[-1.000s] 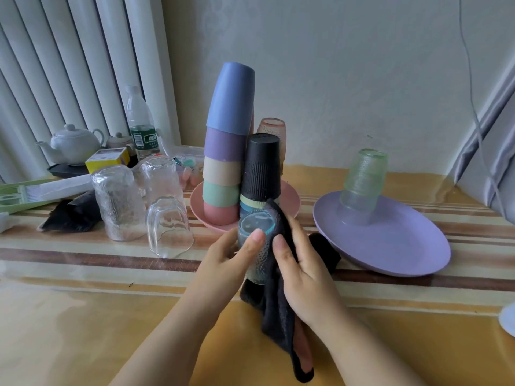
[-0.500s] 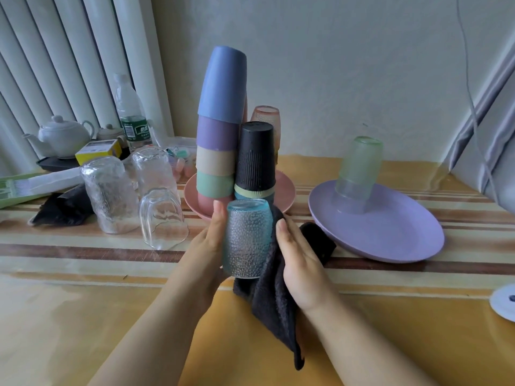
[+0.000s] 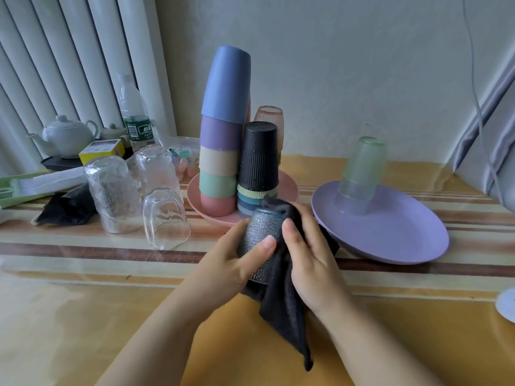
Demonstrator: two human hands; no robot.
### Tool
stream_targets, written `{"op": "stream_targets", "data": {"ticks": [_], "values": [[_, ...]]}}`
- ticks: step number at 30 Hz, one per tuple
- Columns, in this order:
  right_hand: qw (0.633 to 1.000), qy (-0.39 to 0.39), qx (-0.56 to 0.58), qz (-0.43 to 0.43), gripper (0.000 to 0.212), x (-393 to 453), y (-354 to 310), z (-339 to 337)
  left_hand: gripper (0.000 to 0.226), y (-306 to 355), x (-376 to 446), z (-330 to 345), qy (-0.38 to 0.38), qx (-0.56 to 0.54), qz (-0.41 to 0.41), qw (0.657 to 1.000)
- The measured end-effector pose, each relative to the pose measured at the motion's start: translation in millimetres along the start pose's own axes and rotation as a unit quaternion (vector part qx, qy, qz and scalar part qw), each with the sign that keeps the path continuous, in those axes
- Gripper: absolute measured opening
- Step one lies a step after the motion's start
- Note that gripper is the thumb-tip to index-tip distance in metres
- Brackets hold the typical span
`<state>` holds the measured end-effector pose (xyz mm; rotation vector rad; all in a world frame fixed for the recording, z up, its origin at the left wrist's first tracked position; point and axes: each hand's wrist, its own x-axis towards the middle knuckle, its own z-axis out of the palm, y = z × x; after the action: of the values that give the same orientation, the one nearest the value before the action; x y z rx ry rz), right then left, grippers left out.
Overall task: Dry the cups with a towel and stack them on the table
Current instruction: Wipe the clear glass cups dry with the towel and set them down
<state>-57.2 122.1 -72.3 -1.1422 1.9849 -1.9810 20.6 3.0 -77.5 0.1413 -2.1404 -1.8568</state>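
Observation:
My left hand point(image 3: 231, 263) grips a dimpled blue-grey glass cup point(image 3: 262, 232), held upside down above the table. A black towel point(image 3: 281, 299) wraps the cup's right side and hangs below it, and my right hand point(image 3: 309, 257) holds the towel against the cup. Just behind, a pink plate point(image 3: 289, 185) carries a tall stack of coloured cups point(image 3: 223, 129) and a shorter stack topped by a black cup point(image 3: 259, 157). A pink glass point(image 3: 271, 115) stands behind them. On the purple plate point(image 3: 404, 229) at the right, two green glasses point(image 3: 361, 171) are stacked upside down.
Three clear glasses point(image 3: 114, 193) point(image 3: 157, 168) point(image 3: 165, 218) stand upside down at the left. Behind them are a black cloth point(image 3: 67, 207), a yellow box point(image 3: 101, 150), a water bottle point(image 3: 135, 115), a white teapot point(image 3: 67, 135) and a green tray point(image 3: 16, 190). A curtain point(image 3: 490, 129) hangs at the right.
The cup has turned in my hands: its open end faced me, then it came upright and inverted. The towel now covers more of its top and right side.

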Motion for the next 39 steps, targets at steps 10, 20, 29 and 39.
{"op": "stream_targets", "data": {"ticks": [10, 20, 29, 39], "values": [[0.992, 0.013, 0.055, 0.113, 0.024, 5.7, -2.3, -6.7, 0.028, 1.8, -3.5, -5.5, -0.035, -0.059, -0.007, 0.998], [0.981, -0.006, 0.073, 0.179, 0.055, -0.5, 2.9, 4.9, 0.081, -8.8, 3.4, -2.7, 0.079, -0.235, -0.032, 0.968], [0.995, -0.005, 0.0, 0.097, 0.053, 0.0, 9.5, 10.7, 0.02, -7.6, 5.5, -7.3, 0.147, 0.033, 0.052, 0.987], [0.986, -0.057, -0.102, 0.118, 0.035, 9.0, 33.7, 1.5, 0.057, -14.6, 4.2, -21.7, 0.146, 0.087, -0.058, 0.984]]}}
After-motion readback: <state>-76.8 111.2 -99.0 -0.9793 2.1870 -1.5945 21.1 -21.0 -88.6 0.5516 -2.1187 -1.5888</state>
